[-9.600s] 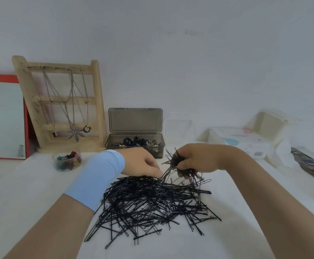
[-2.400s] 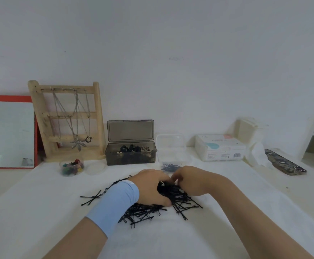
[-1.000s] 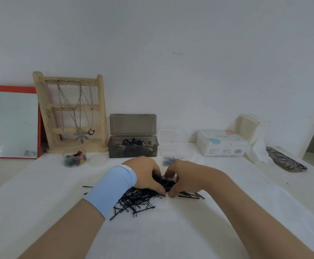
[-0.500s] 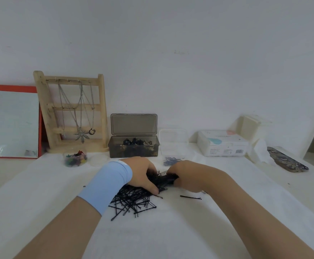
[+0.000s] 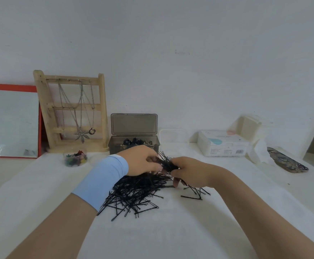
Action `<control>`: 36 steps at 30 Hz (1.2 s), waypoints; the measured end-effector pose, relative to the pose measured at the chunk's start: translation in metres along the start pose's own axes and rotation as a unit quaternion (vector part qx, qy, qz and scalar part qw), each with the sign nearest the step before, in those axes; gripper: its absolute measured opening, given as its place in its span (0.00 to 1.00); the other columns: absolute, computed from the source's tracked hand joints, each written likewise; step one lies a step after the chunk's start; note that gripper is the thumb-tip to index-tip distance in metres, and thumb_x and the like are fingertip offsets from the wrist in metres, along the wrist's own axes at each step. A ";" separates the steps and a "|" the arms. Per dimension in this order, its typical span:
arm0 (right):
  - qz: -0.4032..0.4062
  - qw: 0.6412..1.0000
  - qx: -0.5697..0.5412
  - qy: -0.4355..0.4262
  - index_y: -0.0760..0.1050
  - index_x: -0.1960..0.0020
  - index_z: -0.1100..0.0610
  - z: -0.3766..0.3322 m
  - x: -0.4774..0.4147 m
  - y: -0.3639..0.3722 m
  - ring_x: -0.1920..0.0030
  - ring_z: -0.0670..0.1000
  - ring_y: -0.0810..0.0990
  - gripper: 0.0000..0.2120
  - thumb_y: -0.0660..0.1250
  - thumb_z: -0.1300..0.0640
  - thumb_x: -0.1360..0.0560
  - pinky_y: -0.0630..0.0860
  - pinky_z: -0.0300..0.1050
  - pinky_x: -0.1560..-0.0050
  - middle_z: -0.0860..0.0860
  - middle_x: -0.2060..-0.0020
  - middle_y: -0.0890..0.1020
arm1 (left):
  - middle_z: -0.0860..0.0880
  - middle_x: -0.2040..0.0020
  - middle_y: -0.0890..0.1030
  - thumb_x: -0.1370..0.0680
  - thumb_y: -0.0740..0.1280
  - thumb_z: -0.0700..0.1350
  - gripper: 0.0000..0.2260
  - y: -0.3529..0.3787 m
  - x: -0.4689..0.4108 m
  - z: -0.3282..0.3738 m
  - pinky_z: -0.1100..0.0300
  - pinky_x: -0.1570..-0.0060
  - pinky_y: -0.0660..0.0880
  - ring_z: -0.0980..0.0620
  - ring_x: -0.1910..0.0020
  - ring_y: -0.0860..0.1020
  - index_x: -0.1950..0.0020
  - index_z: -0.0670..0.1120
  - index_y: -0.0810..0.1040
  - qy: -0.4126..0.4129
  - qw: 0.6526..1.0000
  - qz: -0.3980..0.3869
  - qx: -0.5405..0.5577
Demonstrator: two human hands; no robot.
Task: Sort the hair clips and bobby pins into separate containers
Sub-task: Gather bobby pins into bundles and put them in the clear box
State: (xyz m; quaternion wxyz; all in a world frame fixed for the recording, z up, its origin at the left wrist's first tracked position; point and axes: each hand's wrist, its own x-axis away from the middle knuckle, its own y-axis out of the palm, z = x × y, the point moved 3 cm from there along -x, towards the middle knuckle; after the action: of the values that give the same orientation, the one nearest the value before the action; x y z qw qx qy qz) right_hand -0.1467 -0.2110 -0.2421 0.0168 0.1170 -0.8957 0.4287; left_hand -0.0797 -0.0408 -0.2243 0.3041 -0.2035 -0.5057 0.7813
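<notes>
A pile of black bobby pins lies on the white table in front of me. My left hand, with a light blue wristband, and my right hand meet just above the pile's far edge, and both grip a bunch of bobby pins that sticks up between them. A few stray pins lie under my right wrist. Behind the hands a dark open box holds hair clips, and a clear open box stands to its right, its inside hidden by my hands.
A small clear tub of coloured clips sits at the left. Behind it stand a wooden necklace rack and a red-framed mirror. A white tissue box, a white container and a patterned case are at the right.
Both hands have lifted a bunch of pins off the pile and raised it a little. A few loose pins now lie under my right wrist.
</notes>
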 end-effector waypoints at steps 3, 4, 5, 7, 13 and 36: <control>-0.004 1.000 0.015 -0.013 0.74 0.52 0.52 -0.004 -0.001 0.002 0.72 0.39 0.73 0.10 0.57 0.63 0.20 0.69 0.33 0.68 0.50 0.64 0.81 | 0.55 0.65 0.84 0.22 0.67 0.56 0.12 -0.002 0.001 -0.002 0.62 0.61 0.73 0.57 0.65 0.81 0.61 0.50 0.82 -0.004 1.000 -0.017 -0.006; -0.004 1.000 0.020 -0.015 0.74 0.53 0.52 -0.004 -0.001 0.001 0.71 0.39 0.74 0.10 0.57 0.63 0.20 0.69 0.34 0.66 0.50 0.63 0.80 | 0.54 0.64 0.84 0.23 0.67 0.56 0.12 -0.003 0.002 -0.004 0.60 0.59 0.75 0.54 0.64 0.81 0.61 0.50 0.82 -0.009 1.000 -0.027 -0.014; -0.004 0.999 0.029 -0.015 0.74 0.54 0.52 -0.004 -0.001 0.000 0.70 0.40 0.74 0.10 0.57 0.63 0.20 0.69 0.34 0.66 0.50 0.63 0.80 | 0.53 0.63 0.85 0.23 0.68 0.56 0.12 -0.005 0.002 -0.006 0.58 0.56 0.77 0.52 0.63 0.82 0.60 0.50 0.83 -0.015 0.999 -0.038 -0.025; -0.004 0.999 0.050 -0.008 0.73 0.55 0.50 -0.003 0.000 -0.001 0.67 0.43 0.75 0.11 0.57 0.62 0.20 0.69 0.35 0.66 0.51 0.62 0.80 | 0.54 0.62 0.85 0.24 0.69 0.56 0.10 -0.009 0.005 -0.014 0.58 0.56 0.77 0.54 0.65 0.81 0.57 0.51 0.84 -0.032 0.997 -0.062 -0.046; 0.010 1.000 0.025 0.009 0.71 0.54 0.49 0.003 -0.002 0.000 0.66 0.46 0.76 0.11 0.55 0.63 0.21 0.73 0.37 0.67 0.49 0.61 0.81 | 0.62 0.52 0.82 0.26 0.71 0.57 0.07 -0.016 0.011 -0.026 0.59 0.46 0.74 0.60 0.52 0.80 0.49 0.60 0.82 -0.071 0.990 -0.083 -0.091; -0.038 0.907 -0.413 -0.073 0.71 0.48 0.59 -0.011 -0.007 0.009 0.67 0.53 0.68 0.09 0.54 0.67 0.19 0.69 0.45 0.63 0.52 0.67 0.67 | 0.54 0.55 0.85 0.23 0.71 0.46 0.07 -0.010 0.000 0.017 0.49 0.38 0.76 0.60 0.59 0.81 0.45 0.50 0.83 0.079 0.941 0.148 0.295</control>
State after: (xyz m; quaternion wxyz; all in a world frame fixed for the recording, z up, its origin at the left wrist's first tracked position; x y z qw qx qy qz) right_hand -0.1423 -0.1955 -0.2430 0.0140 0.1647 -0.9862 0.0100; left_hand -0.0878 -0.0491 -0.2086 0.2703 -0.2385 -0.1915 0.9129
